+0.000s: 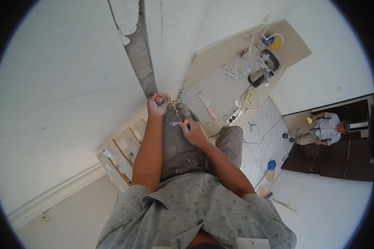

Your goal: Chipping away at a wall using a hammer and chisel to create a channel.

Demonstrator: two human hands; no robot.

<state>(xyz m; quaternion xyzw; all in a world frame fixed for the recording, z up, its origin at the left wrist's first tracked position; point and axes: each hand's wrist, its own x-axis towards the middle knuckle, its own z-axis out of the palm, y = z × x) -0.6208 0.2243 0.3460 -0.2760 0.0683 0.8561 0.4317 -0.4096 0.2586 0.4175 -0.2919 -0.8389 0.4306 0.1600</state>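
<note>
My left hand [157, 106] is closed around a tool with a red-orange rounded handle end [159, 100], held against the wall at the foot of a rough grey strip [142, 62] of bare masonry. The rest of that tool is hidden by my fingers. Over my thigh, my right hand [194, 133] grips an orange-and-black handled tool [187, 123]. A flat, pale metal piece [175, 123] shows beside this handle, and its exact kind is unclear. Below both hands are my dusty trousers [174, 145].
A counter [195, 85] on the right carries a broad-bladed knife [206, 106], a power strip [234, 117], cables, bottles and a kettle [258, 77]. A wooden pallet-like frame [118, 159] leans low at left. Another person [326, 128] stands by the dark doors, and a broom [278, 200] lies nearby.
</note>
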